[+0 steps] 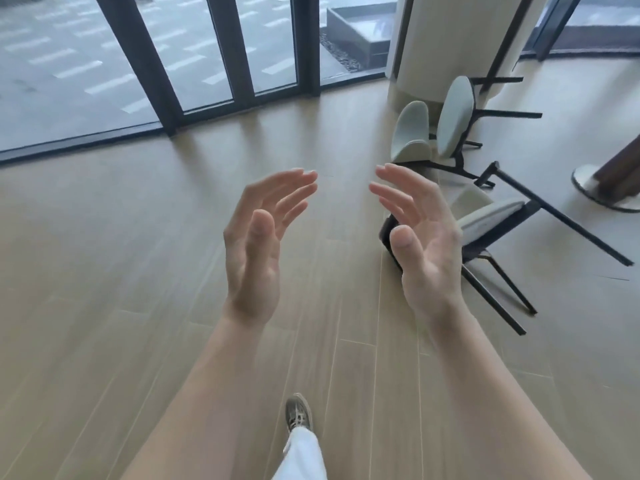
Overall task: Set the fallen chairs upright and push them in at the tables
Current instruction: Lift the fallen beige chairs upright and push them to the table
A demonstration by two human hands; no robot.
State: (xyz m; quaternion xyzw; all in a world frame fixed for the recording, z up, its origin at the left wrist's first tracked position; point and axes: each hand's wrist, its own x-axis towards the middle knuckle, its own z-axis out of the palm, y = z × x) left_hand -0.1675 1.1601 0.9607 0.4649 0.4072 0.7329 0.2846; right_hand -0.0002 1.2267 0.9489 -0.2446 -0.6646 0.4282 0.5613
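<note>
Pale wood planks form the floor (138,271), above which the left hand (256,244) and the right hand (422,244) are held apart, palms facing, fingers straight and nothing grasped. Toward the floor's right edge the nearer chair (491,220) is seen tipped on its side, partly hidden behind the right hand, and the farther chair (453,116) lies overturned beside the white column (450,39).

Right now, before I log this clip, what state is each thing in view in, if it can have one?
Left hand: open, raised, holding nothing.
Right hand: open, raised, holding nothing.
Near chair: fallen on its side, legs pointing sideways, not touched by either hand.
Far chair: fallen, legs pointing sideways, not touched by either hand.
Table pedestal: standing on the floor, only its foot in view.
</note>
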